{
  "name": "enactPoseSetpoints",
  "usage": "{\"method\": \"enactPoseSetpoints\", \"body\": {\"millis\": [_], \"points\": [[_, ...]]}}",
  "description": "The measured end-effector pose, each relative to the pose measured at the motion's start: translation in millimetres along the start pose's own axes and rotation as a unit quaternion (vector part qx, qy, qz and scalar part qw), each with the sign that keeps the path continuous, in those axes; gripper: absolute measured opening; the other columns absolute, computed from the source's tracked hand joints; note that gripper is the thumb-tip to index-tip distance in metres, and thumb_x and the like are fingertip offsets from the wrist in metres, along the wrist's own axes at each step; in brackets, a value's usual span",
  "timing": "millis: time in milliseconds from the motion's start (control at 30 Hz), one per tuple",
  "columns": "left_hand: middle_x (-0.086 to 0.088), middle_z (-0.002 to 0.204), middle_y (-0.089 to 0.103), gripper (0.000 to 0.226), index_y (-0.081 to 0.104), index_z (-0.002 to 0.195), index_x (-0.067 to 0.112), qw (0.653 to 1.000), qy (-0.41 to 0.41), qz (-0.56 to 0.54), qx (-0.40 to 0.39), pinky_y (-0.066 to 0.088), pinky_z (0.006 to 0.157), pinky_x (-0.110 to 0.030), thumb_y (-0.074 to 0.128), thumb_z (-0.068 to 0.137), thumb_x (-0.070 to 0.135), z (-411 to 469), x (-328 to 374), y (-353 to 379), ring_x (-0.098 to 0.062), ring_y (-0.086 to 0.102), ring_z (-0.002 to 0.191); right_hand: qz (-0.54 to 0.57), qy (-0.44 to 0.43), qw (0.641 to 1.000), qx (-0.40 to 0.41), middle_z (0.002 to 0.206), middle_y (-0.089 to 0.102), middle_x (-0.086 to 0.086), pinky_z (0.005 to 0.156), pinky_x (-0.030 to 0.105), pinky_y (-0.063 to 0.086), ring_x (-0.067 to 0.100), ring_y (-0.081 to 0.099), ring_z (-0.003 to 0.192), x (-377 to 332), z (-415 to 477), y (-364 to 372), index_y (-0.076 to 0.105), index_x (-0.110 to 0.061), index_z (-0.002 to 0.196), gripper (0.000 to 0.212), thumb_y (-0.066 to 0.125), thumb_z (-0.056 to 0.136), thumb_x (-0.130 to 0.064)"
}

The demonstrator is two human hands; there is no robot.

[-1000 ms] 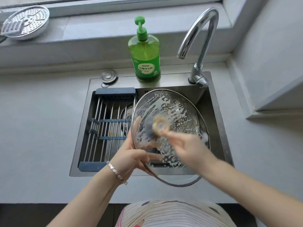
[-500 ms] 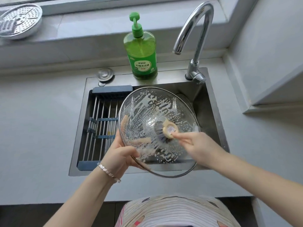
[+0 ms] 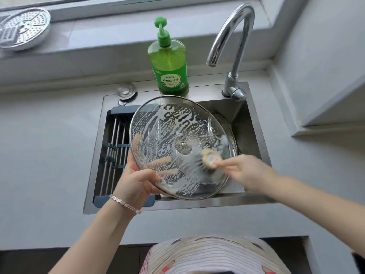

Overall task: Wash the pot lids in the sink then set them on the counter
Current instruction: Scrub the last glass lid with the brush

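Lid (image 3: 167, 125) tilted over sink (image 3: 247, 123), L hand (image 3: 136, 182) gripping its rim, R hand (image 3: 245, 173) pinching brush (image 3: 210, 158) against it.

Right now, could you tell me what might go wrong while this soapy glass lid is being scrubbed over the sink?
1. The glass lid is coated in suds and only the left hand grips it, at its lower-left rim; it could slip and strike the steel sink.
2. The right hand presses the brush on the side away from that grip, which may lever the lid loose.
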State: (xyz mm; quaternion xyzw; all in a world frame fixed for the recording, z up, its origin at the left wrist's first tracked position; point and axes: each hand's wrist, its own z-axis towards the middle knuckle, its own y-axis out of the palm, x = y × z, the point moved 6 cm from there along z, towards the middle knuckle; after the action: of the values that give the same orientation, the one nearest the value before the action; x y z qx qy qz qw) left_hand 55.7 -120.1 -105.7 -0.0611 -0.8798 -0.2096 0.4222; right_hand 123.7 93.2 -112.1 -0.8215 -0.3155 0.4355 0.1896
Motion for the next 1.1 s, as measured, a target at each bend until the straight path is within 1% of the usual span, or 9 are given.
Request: {"method": "enactPoseSetpoints", "body": {"millis": [67,200,333,467,633,733,867,1000,1100], "points": [[-0.023,0.111,0.063,0.103,0.031,0.132,0.053,1.0,0.004,0.006,0.001,0.054,0.042,-0.044,0.024,0.074,-0.032,2.4,3.1,0.7,-0.044,0.067,0.085,-0.024,0.023,0.999,0.009,0.122,0.064,-0.004,0.088,0.026,0.045,0.014,0.06,0.107,11.2,0.8,2.2,0.063,-0.036,0.119,0.029,0.05,0.095,-0.025],[-0.026,0.111,0.062,0.102,0.035,0.13,0.05,1.0,-0.003,0.022,0.011,0.053,0.041,-0.045,0.033,0.069,-0.03,1.8,4.1,-2.7,-0.04,0.069,0.075,0.013,-0.035,0.995,-0.094,0.121,0.063,-0.013,0.095,0.029,0.046,0.006,0.06,0.107,-4.3,-22.5,33.3,0.062,-0.042,0.117,0.028,0.051,0.094,-0.03],[-0.026,0.112,0.062,0.096,0.04,0.122,0.049,0.999,-0.015,0.031,0.004,0.053,0.047,-0.056,0.022,0.074,-0.032,1.6,-1.4,0.3,-0.042,0.068,0.082,-0.051,0.048,0.998,-0.011,0.125,0.062,-0.007,0.096,0.029,0.044,0.014,0.059,0.112,28.3,-4.2,6.4,0.062,-0.041,0.118,0.03,0.048,0.095,-0.027],[-0.026,0.113,0.06,0.092,0.047,0.109,0.051,1.0,-0.023,0.019,0.01,0.052,0.041,-0.048,0.02,0.075,-0.031,1.6,-1.9,-0.6,-0.041,0.069,0.078,-0.014,-0.021,0.994,-0.102,0.123,0.062,-0.014,0.095,0.027,0.045,0.007,0.059,0.109,9.7,-25.3,32.7,0.061,-0.044,0.117,0.029,0.051,0.095,-0.029],[-0.026,0.112,0.061,0.097,0.044,0.115,0.054,0.999,-0.03,0.013,0.006,0.052,0.04,-0.043,0.021,0.075,-0.031,0.6,-2.2,1.9,-0.041,0.069,0.079,-0.124,0.051,0.991,0.003,0.125,0.063,-0.005,0.087,0.029,0.043,0.02,0.057,0.112,44.1,-4.5,-2.7,0.057,-0.046,0.121,0.032,0.045,0.096,-0.03],[-0.027,0.11,0.062,0.097,0.043,0.115,0.055,0.999,-0.03,0.018,0.008,0.053,0.039,-0.043,0.023,0.074,-0.031,3.4,-2.6,2.4,-0.041,0.068,0.08,-0.085,0.02,0.996,-0.034,0.125,0.062,-0.008,0.091,0.03,0.046,0.017,0.058,0.112,34.3,-9.9,13.1,0.059,-0.044,0.121,0.031,0.045,0.097,-0.03],[-0.026,0.109,0.063,0.101,0.043,0.119,0.056,0.999,-0.029,0.014,0.001,0.053,0.04,-0.044,0.036,0.062,-0.028,2.5,-4.4,4.1,-0.046,0.066,0.086,-0.137,0.091,0.985,0.053,0.126,0.062,0.001,0.09,0.034,0.046,0.026,0.057,0.112,60.1,5.4,-14.1,0.057,-0.045,0.123,0.033,0.043,0.097,-0.029],[-0.021,0.106,0.067,0.104,0.04,0.128,0.052,0.999,-0.035,0.024,-0.008,0.054,0.042,-0.043,0.041,0.056,-0.023,-0.6,-10.2,5.9,-0.045,0.067,0.084,-0.089,0.022,0.996,0.006,0.12,0.065,-0.003,0.083,0.031,0.045,0.021,0.06,0.105,36.6,2.7,9.7,0.058,-0.04,0.123,0.033,0.043,0.098,-0.026],[-0.022,0.109,0.066,0.105,0.038,0.128,0.054,0.999,-0.046,0.018,-0.012,0.054,0.043,-0.046,0.042,0.05,-0.016,-4.9,-15.7,3.5,-0.048,0.065,0.089,-0.102,0.091,0.988,0.078,0.124,0.064,0.004,0.088,0.036,0.047,0.029,0.058,0.109,60.0,17.7,-18.4,0.059,-0.042,0.121,0.035,0.044,0.096,-0.023]]}}
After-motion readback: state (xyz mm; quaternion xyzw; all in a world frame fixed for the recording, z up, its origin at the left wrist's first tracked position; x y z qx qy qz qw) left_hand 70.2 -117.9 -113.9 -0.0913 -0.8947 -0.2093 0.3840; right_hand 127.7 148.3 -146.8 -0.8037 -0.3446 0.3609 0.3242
